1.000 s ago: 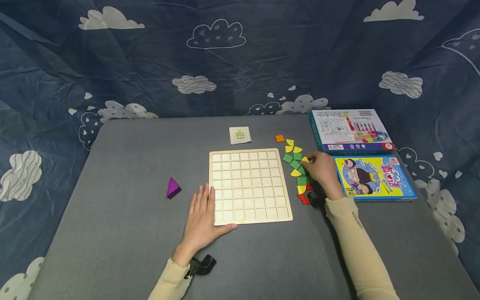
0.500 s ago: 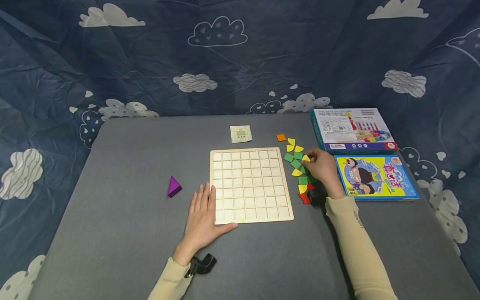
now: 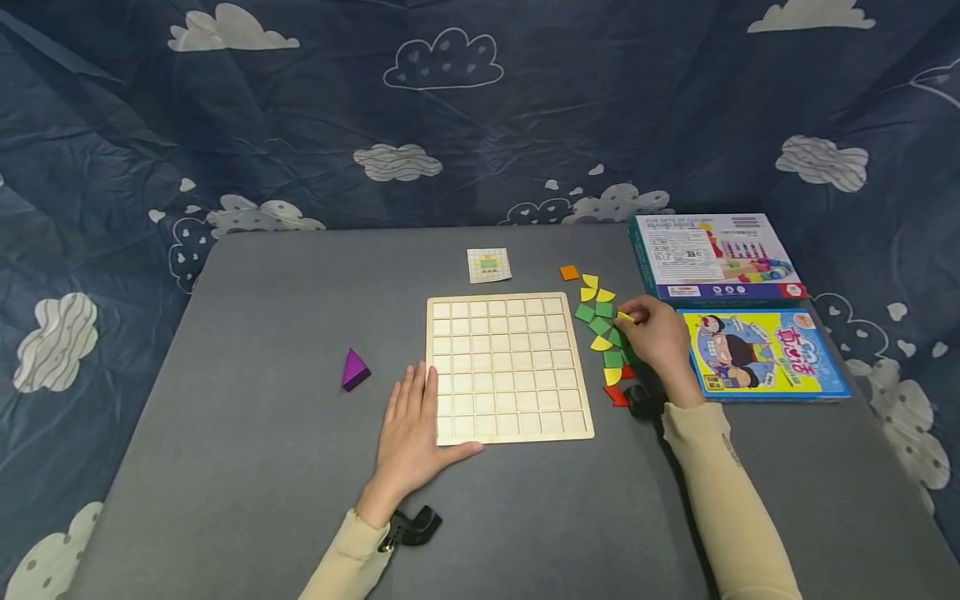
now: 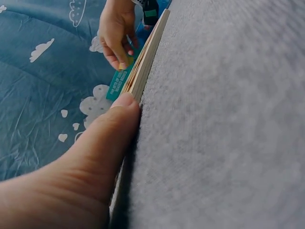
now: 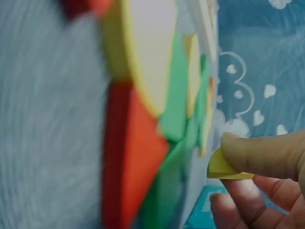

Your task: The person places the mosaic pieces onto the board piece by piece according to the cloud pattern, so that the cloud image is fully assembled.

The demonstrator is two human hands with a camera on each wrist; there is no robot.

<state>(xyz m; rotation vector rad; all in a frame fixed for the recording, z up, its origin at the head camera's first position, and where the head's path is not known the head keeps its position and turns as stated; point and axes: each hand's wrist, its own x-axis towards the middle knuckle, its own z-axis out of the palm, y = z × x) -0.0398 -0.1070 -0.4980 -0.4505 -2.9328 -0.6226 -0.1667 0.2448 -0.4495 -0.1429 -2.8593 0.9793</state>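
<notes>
A wooden grid board (image 3: 508,367) lies flat mid-table, its cells bare. My left hand (image 3: 408,433) rests flat at its near left corner, thumb (image 4: 112,138) pressed against the board's edge (image 4: 145,62). To the right of the board lies a strip of green, yellow and red tiles (image 3: 606,342). My right hand (image 3: 654,337) is over that strip and pinches a small yellow tile (image 3: 625,317) between thumb and fingers; the same yellow tile (image 5: 224,169) shows lifted off the pile in the right wrist view. My right hand (image 4: 116,33) also shows far off in the left wrist view.
A purple pyramid (image 3: 353,369) sits left of the board. A small pattern card (image 3: 489,265) and an orange tile (image 3: 569,272) lie behind it. Two game boxes, a white and teal one (image 3: 712,257) and a yellow one (image 3: 765,352), lie at the right. Cloud-print fabric (image 3: 450,125) surrounds the grey table.
My right hand has closed on the yellow tile and raised it slightly from the pile. The left hand stays on the board's corner. The head view drifted a little.
</notes>
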